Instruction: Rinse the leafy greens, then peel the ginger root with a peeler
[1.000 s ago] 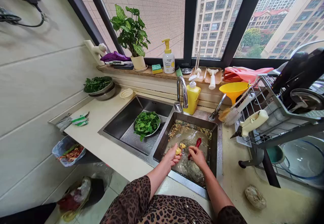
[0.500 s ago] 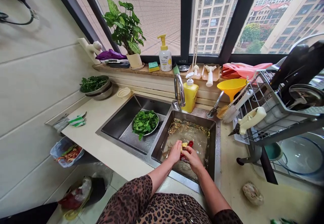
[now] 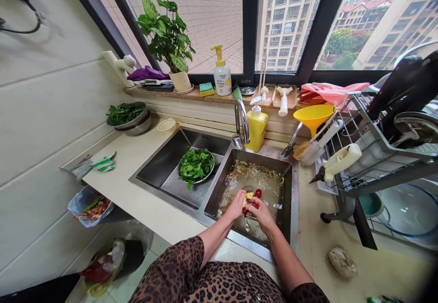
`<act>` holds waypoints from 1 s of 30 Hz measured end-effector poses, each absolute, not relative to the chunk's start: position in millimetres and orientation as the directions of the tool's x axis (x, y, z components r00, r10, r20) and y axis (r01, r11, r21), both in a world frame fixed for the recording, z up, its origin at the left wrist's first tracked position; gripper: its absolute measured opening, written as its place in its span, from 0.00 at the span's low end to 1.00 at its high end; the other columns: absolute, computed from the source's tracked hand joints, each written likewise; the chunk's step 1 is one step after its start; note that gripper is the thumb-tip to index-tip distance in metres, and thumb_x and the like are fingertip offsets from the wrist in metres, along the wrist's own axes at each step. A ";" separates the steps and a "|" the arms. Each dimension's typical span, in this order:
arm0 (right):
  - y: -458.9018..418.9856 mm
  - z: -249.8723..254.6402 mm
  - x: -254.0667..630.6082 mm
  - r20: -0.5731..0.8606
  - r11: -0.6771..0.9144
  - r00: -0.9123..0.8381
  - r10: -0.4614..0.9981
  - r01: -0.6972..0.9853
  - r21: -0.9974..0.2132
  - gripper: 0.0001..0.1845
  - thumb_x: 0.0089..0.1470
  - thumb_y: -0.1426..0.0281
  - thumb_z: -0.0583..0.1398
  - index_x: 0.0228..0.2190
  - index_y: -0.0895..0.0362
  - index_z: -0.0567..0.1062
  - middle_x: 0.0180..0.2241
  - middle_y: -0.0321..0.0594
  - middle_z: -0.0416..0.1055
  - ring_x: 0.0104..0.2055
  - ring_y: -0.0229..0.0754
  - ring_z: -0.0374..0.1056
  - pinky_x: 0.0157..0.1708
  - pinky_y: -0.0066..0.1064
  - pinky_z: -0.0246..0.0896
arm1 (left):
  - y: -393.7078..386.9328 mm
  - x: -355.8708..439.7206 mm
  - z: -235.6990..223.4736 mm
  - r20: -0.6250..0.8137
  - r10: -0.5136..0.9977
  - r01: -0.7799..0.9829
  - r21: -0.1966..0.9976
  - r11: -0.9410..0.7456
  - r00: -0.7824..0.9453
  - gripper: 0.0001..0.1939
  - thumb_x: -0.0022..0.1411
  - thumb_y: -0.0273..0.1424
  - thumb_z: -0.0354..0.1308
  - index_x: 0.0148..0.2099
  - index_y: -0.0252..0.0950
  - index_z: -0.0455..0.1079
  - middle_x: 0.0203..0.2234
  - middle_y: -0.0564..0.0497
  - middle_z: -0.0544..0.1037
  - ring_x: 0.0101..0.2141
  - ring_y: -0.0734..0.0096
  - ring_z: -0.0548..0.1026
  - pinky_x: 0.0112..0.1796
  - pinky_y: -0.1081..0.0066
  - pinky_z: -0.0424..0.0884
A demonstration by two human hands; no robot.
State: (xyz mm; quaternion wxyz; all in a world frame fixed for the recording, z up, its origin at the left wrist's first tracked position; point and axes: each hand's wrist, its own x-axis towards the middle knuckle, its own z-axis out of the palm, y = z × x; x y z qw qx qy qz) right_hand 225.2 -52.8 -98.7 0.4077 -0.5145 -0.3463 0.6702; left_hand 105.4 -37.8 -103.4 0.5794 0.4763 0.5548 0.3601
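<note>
Over the right sink basin [image 3: 212,208], my left hand [image 3: 237,206] is closed around a knobbly pale-yellow piece of ginger [image 3: 249,195]. My right hand [image 3: 263,216] grips a red-handled peeler [image 3: 257,195] close against the ginger. The peeler's blade is hidden between my fingers. Below both hands, murky water [image 3: 267,189] stands in the basin, with brown and yellowish scraps [image 3: 239,168] floating mostly toward the back. In the left basin, a bowl of green leaves [image 3: 196,165] sits near the divider.
The faucet [image 3: 242,116] rises behind the divider, beside a yellow soap bottle [image 3: 257,130]. A wire dish rack [image 3: 369,157] stands at right, with a wrapped lump [image 3: 342,262] on the counter before it. Stacked bowls of greens [image 3: 129,118] stand far left; a lined scrap bin [image 3: 90,207] hangs below.
Both hands stay almost in place, with the peeler shifting slightly against the ginger. The floating scraps and reflections on the water have changed. The camera view has moved a little.
</note>
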 end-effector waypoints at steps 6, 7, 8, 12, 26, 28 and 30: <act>-51.8 -88.1 223.7 -0.376 -0.393 -0.118 0.919 -0.197 -0.898 0.19 0.33 0.67 0.65 0.32 0.59 0.73 0.24 0.34 0.71 0.23 0.34 0.61 0.21 0.23 0.54 | -37.0 105.6 -103.1 -0.151 0.976 0.181 0.976 0.122 0.156 0.15 0.63 0.41 0.40 0.39 0.36 0.60 0.29 0.52 0.66 0.33 0.72 0.65 0.38 0.70 0.63; -51.7 -86.0 223.1 -0.369 -0.385 -0.112 0.923 -0.209 -0.899 0.19 0.32 0.68 0.65 0.32 0.59 0.73 0.25 0.34 0.71 0.24 0.34 0.62 0.21 0.23 0.54 | -37.0 105.7 -102.8 -0.130 0.977 0.200 0.975 0.096 0.167 0.15 0.63 0.40 0.39 0.39 0.36 0.59 0.30 0.52 0.65 0.33 0.72 0.65 0.38 0.71 0.62; -51.6 -84.3 222.3 -0.362 -0.377 -0.106 0.926 -0.218 -0.900 0.18 0.32 0.68 0.65 0.31 0.59 0.73 0.25 0.34 0.71 0.24 0.34 0.62 0.22 0.23 0.54 | -37.0 105.8 -102.4 -0.116 0.977 0.218 0.973 0.076 0.177 0.14 0.64 0.40 0.38 0.40 0.36 0.59 0.30 0.52 0.65 0.32 0.73 0.64 0.38 0.71 0.62; -51.2 -83.6 218.7 -0.312 -0.321 -0.078 0.947 -0.227 -0.919 0.16 0.33 0.68 0.63 0.30 0.59 0.73 0.27 0.36 0.72 0.26 0.36 0.63 0.25 0.25 0.57 | -36.6 106.5 -101.7 -0.104 0.974 0.282 0.958 0.044 0.202 0.13 0.64 0.37 0.38 0.40 0.35 0.58 0.30 0.52 0.64 0.32 0.74 0.63 0.37 0.72 0.61; -43.8 -123.4 218.2 -0.169 -0.176 0.052 0.984 0.319 -0.931 0.12 0.40 0.70 0.54 0.29 0.61 0.73 0.26 0.38 0.72 0.27 0.39 0.66 0.28 0.27 0.60 | -36.1 110.9 -97.6 -0.152 0.974 0.204 0.972 0.117 0.170 0.13 0.62 0.39 0.43 0.39 0.36 0.61 0.29 0.53 0.66 0.31 0.73 0.65 0.35 0.72 0.62; -41.7 -127.6 222.7 -0.209 -0.196 0.031 0.977 0.499 -0.844 0.12 0.41 0.71 0.53 0.29 0.59 0.74 0.26 0.37 0.73 0.28 0.39 0.67 0.29 0.27 0.60 | -35.3 109.9 -97.8 -0.288 0.945 0.083 0.957 0.278 0.156 0.15 0.60 0.43 0.46 0.39 0.37 0.61 0.24 0.55 0.65 0.23 0.76 0.63 0.26 0.75 0.61; -40.1 -131.9 229.9 -0.261 -0.228 0.033 0.965 0.598 -0.768 0.11 0.42 0.71 0.55 0.29 0.57 0.75 0.28 0.39 0.74 0.30 0.41 0.68 0.31 0.28 0.60 | -33.8 106.8 -97.7 -0.459 0.871 -0.075 0.876 0.477 0.178 0.17 0.58 0.47 0.46 0.40 0.39 0.59 0.19 0.58 0.61 0.16 0.81 0.55 0.18 0.79 0.51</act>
